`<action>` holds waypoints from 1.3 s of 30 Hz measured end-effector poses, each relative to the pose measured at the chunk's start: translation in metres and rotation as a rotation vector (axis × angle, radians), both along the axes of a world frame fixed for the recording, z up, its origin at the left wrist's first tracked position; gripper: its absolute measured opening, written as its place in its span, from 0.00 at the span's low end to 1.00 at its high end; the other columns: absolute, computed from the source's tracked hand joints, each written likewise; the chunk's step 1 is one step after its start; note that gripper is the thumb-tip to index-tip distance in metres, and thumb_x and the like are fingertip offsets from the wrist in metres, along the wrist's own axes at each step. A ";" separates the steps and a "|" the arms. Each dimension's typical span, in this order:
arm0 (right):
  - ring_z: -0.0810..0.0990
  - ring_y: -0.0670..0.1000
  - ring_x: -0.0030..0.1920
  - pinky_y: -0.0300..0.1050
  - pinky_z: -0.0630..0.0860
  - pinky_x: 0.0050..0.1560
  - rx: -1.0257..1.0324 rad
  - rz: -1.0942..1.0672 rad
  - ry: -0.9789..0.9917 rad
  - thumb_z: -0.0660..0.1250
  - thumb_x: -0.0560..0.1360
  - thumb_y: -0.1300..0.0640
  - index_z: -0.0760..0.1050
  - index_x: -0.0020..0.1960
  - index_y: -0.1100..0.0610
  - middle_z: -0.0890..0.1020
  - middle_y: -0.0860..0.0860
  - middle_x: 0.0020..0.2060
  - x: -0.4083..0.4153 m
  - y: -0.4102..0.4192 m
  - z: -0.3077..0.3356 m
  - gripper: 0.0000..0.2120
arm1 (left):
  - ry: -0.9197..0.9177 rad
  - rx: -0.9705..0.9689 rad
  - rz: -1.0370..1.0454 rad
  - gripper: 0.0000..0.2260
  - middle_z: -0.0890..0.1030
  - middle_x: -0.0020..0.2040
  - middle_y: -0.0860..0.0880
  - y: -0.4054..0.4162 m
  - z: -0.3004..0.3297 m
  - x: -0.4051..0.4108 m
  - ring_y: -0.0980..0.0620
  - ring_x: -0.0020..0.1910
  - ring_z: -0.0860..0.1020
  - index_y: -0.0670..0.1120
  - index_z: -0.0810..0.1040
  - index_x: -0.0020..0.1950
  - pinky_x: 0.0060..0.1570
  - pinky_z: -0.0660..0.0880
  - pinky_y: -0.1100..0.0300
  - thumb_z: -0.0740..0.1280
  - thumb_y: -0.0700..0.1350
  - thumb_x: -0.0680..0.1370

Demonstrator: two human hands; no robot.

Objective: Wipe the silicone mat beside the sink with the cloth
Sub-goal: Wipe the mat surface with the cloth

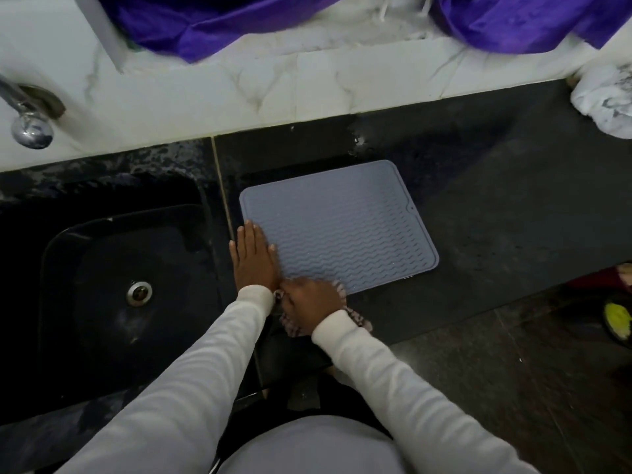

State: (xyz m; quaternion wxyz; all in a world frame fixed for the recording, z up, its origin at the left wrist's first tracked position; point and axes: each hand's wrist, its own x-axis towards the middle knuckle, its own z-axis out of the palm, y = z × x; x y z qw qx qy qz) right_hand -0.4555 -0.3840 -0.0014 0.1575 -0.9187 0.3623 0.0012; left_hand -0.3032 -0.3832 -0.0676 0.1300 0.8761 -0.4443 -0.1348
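I see the black counter (pixel 478 234) with the sink (pixel 119 285) on the left and the grey mat (pixel 342 227) just beside it. My left hand (pixel 254 258) lies flat, fingers straight, on the mat's near-left corner. My right hand (pixel 311 304) grips the cloth (pixel 355 321) at the mat's near edge.

A chrome tap (pixel 29 119) juts from the far-left marble wall (pixel 212 94). Purple fabric (pixel 212 25) hangs at the far edge. A crumpled white rag (pixel 605 100) lies far right.
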 end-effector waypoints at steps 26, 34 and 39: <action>0.81 0.65 0.42 0.53 0.77 0.42 -0.008 -0.553 0.118 0.63 0.76 0.46 0.75 0.59 0.52 0.83 0.61 0.43 -0.195 -0.192 0.011 0.15 | -0.137 0.019 -0.063 0.29 0.49 0.80 0.45 0.003 0.003 0.004 0.48 0.79 0.46 0.42 0.49 0.79 0.75 0.35 0.52 0.44 0.57 0.82; 0.78 0.62 0.55 0.55 0.76 0.53 0.083 -0.427 -0.128 0.59 0.79 0.46 0.69 0.68 0.45 0.76 0.56 0.61 -0.070 -0.275 0.010 0.18 | -0.025 -0.150 -0.276 0.27 0.53 0.79 0.46 -0.074 0.019 0.001 0.50 0.79 0.47 0.45 0.53 0.79 0.77 0.41 0.52 0.57 0.49 0.82; 0.74 0.61 0.62 0.54 0.75 0.58 0.007 -0.208 0.147 0.61 0.78 0.55 0.60 0.75 0.50 0.71 0.57 0.67 -0.023 -0.290 -0.027 0.26 | -0.009 -0.096 -0.521 0.28 0.53 0.80 0.45 -0.166 0.020 -0.020 0.50 0.78 0.48 0.44 0.50 0.79 0.77 0.40 0.53 0.56 0.49 0.83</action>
